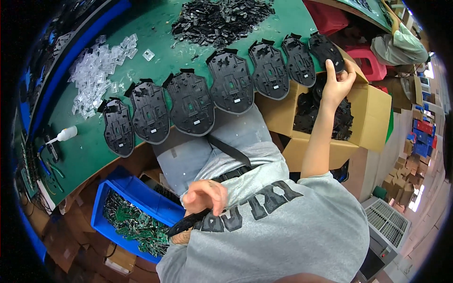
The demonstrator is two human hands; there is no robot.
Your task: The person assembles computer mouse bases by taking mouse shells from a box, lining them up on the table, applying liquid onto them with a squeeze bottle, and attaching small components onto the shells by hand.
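Black plastic mouse base shells (pixel 191 104) lie in a curved row along the table's near edge, inner sides up, several of them with small white labels. At the right end of the row, my right hand (pixel 339 82) grips another shell (pixel 326 53), thumb on top, above an open cardboard box. My left hand (pixel 205 195) is raised in front of my torso with its fingers curled. A thin black piece (pixel 188 222), seen nearly edge-on, runs under that hand and over the forearm; it looks like another shell, though the curled fingers partly hide the grip.
The cardboard box (pixel 373 118) holds black parts. Across the green table (pixel 155 28) lie a heap of small black parts (pixel 217 21), clear plastic pieces (pixel 101 70) and a white dropper bottle (pixel 66 134). A blue bin (pixel 108 236) of circuit boards stands below left; a co-worker (pixel 401 47) is far right.
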